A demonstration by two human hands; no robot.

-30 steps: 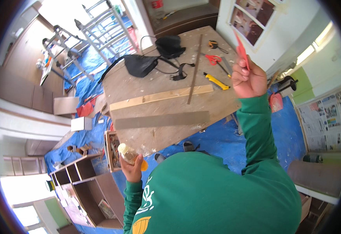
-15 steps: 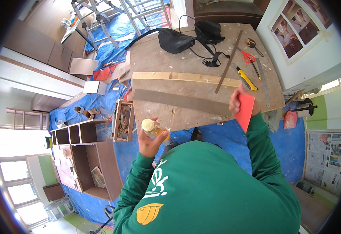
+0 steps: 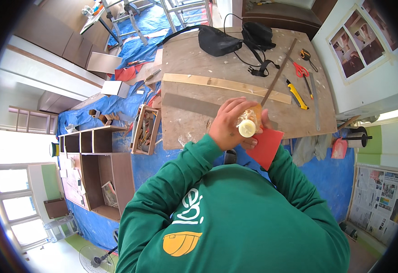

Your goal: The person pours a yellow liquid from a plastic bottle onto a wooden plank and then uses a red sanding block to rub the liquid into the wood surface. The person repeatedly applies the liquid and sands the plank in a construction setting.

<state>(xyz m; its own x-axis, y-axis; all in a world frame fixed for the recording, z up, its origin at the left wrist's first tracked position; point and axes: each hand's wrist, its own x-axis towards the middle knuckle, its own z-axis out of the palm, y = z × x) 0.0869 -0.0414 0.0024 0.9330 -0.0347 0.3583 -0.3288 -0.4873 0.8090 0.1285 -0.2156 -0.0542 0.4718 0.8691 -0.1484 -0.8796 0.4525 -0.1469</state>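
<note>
My left hand (image 3: 228, 123) is wrapped round a clear plastic bottle (image 3: 255, 112) of amber liquid, and its round cream-coloured end (image 3: 247, 128) faces up toward me. Close beside it, my right hand (image 3: 250, 143) grips a flat red card (image 3: 267, 148), its fingers partly hidden by the bottle and card. Both hands meet over the near edge of the wooden worktable (image 3: 217, 63); whether bottle and card touch I cannot tell. Just beyond them lie a grey-brown strip (image 3: 190, 105) and a pale wooden strip (image 3: 221, 85).
On the table's right lie a yellow utility knife (image 3: 297, 94), red-handled scissors (image 3: 301, 69), a tape measure (image 3: 305, 54) and a metal ruler (image 3: 315, 102). A black waist bag (image 3: 219, 41) rests at the back. Left stand a wooden toolbox (image 3: 145, 129) and a brown cabinet (image 3: 121, 177).
My left hand has carried the bottle rightward and met my right hand, which has come left and nearer with the red card. The view has shifted slightly.
</note>
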